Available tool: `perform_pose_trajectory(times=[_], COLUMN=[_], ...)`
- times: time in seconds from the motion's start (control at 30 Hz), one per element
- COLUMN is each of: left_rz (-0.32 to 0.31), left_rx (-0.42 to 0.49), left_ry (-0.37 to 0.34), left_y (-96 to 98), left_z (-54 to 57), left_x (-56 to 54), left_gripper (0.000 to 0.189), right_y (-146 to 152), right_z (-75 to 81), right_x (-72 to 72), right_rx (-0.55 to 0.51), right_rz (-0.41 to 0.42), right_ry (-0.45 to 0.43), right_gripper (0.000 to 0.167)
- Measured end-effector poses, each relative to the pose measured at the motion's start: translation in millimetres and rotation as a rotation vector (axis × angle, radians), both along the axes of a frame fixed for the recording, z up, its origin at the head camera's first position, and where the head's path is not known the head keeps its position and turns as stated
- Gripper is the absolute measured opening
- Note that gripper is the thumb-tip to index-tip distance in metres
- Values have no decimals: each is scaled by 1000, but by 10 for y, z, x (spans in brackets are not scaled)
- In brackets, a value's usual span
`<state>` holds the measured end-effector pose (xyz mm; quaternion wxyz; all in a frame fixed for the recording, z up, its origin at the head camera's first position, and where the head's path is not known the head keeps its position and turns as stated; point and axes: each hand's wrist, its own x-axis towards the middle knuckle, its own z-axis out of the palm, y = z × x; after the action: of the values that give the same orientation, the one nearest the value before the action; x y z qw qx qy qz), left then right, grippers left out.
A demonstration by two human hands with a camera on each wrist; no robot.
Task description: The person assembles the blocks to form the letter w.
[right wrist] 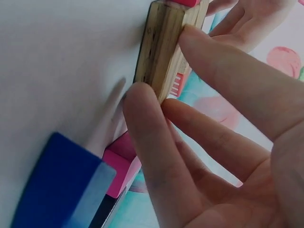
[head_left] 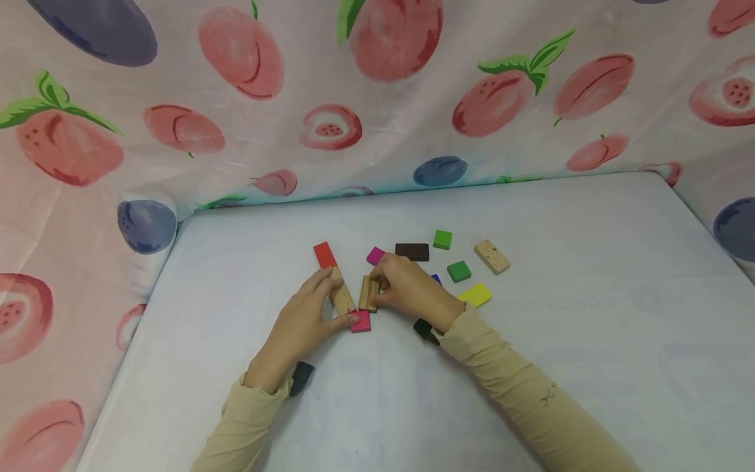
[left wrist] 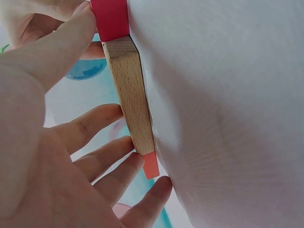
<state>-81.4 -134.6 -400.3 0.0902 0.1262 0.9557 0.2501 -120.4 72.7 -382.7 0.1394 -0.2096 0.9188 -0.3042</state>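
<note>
My left hand [head_left: 299, 322] rests along a row of blocks, its fingers spread and fairly straight. In the left wrist view the fingertips touch the side of a plain wooden block [left wrist: 129, 92], and the thumb touches a pink-red block [left wrist: 110, 20]. A red block [head_left: 324, 253] adjoins the wooden block's far end. The pink-red block lies at its near end. My right hand [head_left: 413, 283] pinches a second wooden block [right wrist: 160, 45] between thumb and fingers; it stands beside the first, its near end close to the pink-red block.
Around the right hand lie a magenta block [head_left: 375, 255], a dark brown block [head_left: 411, 252], green blocks [head_left: 442, 239], a yellow block [head_left: 476, 295], a blue block [right wrist: 57, 185] and another wooden block [head_left: 492, 256]. A fruit-patterned cloth [head_left: 377, 131] hangs behind the white table [head_left: 236, 262].
</note>
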Motion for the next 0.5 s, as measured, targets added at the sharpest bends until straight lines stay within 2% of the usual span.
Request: perform_pose_trajectory(times=[0.3,0.5], left_rz=[-10,-17], left_rx=[-6,1], left_ry=[9,20], left_y=[-3,-11], left_z=[-11,-18], left_x=[1,0], left_gripper=[74,73], right_y=[61,106], right_z=[52,96], right_x=[-6,-63], right_rx=[40,26], right_rz=[-6,-10], right_ry=[108,113], right_gripper=[33,32])
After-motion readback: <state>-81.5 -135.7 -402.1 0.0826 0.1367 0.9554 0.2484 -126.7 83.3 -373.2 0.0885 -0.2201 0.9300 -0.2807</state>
